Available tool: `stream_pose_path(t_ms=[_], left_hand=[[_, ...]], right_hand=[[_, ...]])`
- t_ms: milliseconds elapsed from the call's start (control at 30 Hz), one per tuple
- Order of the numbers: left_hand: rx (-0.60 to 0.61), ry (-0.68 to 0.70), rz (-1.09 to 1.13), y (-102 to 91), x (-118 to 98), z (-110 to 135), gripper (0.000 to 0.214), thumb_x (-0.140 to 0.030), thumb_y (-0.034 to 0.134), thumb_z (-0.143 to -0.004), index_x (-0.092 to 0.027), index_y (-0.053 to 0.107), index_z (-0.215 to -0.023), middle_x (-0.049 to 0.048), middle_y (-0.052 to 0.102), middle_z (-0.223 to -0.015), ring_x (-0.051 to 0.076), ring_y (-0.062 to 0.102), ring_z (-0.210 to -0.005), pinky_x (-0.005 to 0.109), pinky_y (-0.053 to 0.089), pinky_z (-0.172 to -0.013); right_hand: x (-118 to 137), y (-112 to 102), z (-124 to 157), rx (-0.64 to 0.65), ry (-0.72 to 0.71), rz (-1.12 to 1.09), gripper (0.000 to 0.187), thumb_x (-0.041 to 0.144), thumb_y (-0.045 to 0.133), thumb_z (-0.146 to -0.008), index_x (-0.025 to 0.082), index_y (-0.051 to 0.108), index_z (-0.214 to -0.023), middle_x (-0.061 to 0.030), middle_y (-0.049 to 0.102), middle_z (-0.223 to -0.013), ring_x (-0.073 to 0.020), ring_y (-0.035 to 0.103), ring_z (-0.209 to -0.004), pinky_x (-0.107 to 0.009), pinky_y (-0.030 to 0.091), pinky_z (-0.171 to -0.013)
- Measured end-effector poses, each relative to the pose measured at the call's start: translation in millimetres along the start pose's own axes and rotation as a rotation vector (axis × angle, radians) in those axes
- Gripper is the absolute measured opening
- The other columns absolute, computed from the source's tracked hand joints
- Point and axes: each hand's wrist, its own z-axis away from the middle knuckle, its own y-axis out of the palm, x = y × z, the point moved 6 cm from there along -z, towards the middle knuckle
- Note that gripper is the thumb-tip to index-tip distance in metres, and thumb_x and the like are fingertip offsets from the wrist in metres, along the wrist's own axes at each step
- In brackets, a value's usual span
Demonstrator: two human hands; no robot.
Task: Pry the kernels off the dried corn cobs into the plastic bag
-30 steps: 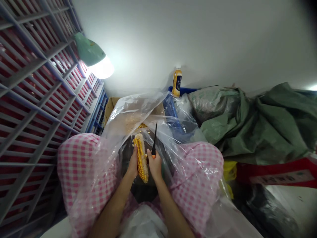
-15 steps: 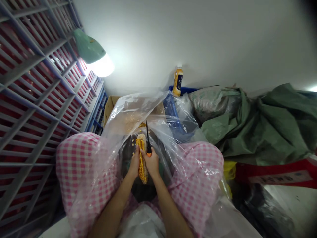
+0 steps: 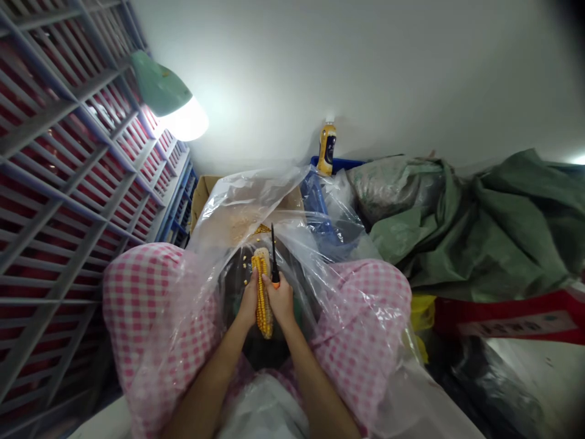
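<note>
Between my knees is a corn cob [image 3: 262,299], its yellow kernels still on the left side and its right side and far end stripped bare. My left hand [image 3: 249,300] is closed around the cob's left side. In my right hand [image 3: 280,299] is a screwdriver [image 3: 275,259] with an orange handle and a thin dark shaft that points away from me. The right thumb presses against the cob. Loose kernels [image 3: 245,263] lie on the dark surface just beyond my left hand.
Clear plastic sheeting [image 3: 214,244] drapes over my legs and a cardboard box [image 3: 200,198]. A lit lamp [image 3: 169,100] hangs by the plastic crates [image 3: 82,158] at left. A yellow bottle [image 3: 326,148] stands by the wall. Green cloth [image 3: 493,225] covers things at right.
The hands, cob and screwdriver hold nearly the same position. The whole view has shifted very slightly.
</note>
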Motion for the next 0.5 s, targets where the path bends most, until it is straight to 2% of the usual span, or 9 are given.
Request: stream_pose_path(t_ms=[133, 267, 500], left_hand=[[-0.004, -0.069, 0.058, 6.0, -2.7, 7.9, 0.053, -0.055, 0.043, -0.088, -0.012, 0.068, -0.105, 0.0092, 0.072, -0.073, 0.021, 0.069, -0.068, 0.029, 0.055, -0.062], [0.047, -0.16, 0.089, 13.8, -1.4, 14.9, 0.057, -0.058, 0.041, -0.088, -0.012, 0.067, -0.109, 0.0096, 0.072, -0.076, 0.023, 0.07, -0.069, 0.03, 0.056, -0.062], [0.075, -0.133, 0.084, 12.4, 2.6, 8.9, 0.057, -0.06, 0.043, -0.086, -0.013, 0.067, -0.107, 0.0101, 0.072, -0.074, 0.025, 0.07, -0.072, 0.032, 0.056, -0.062]], right_hand=[[6.0, -4.3, 1.1, 0.008, -0.02, -0.086, 0.036, 0.048, 0.064, -0.074, 0.015, 0.063, -0.089, -0.0042, 0.068, -0.078, -0.0187, 0.062, -0.071, -0.027, 0.048, -0.067], [8.6, -4.0, 4.0, 0.054, -0.016, -0.133, 0.036, 0.045, 0.067, -0.071, 0.014, 0.062, -0.089, -0.0022, 0.067, -0.076, -0.0166, 0.059, -0.066, -0.026, 0.048, -0.063], [2.0, -6.1, 2.5, -0.036, -0.042, -0.118, 0.029, 0.045, 0.062, -0.074, 0.017, 0.062, -0.084, -0.0019, 0.066, -0.074, -0.019, 0.06, -0.073, -0.029, 0.049, -0.07]])
